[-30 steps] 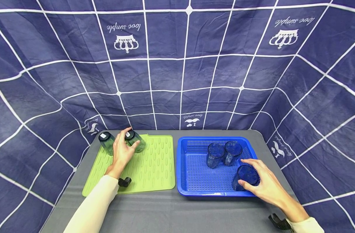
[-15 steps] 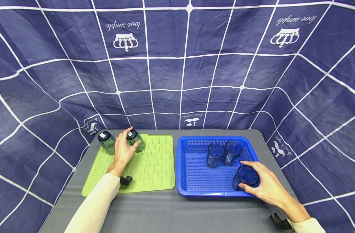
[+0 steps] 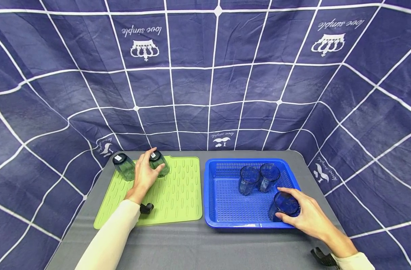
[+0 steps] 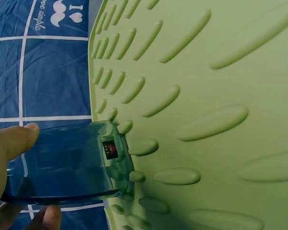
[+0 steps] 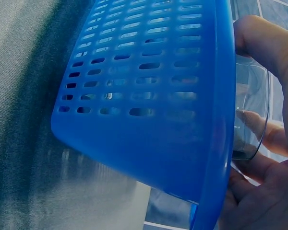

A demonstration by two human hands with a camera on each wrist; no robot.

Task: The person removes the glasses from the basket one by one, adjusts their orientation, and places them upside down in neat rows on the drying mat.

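My left hand [image 3: 146, 176] grips a green drinking glass [image 3: 160, 165] that stands upside down on the light green ribbed mat [image 3: 178, 195]. In the left wrist view the thumb lies on one side of that glass [image 4: 67, 163] and fingertips on the other, with its lower end at the mat. Just left of this hand a second inverted green glass [image 3: 124, 168] stands at the mat's far left corner. On the other side, my right hand [image 3: 308, 213] holds a blue-looking glass [image 3: 286, 204], mouth up, in the front right corner of the blue basket [image 3: 232, 225].
Two more glasses, one at the left [image 3: 248, 180] and one at the right [image 3: 269, 178], stand mouth up side by side in the basket. A grey cloth [image 3: 178, 243] covers the table. Checked blue curtains [image 3: 192, 86] hang behind and at both sides.
My left hand and the green glass in its grip have shifted slightly to the right, away from the other green glass. The right hand stays around its glass in the basket.
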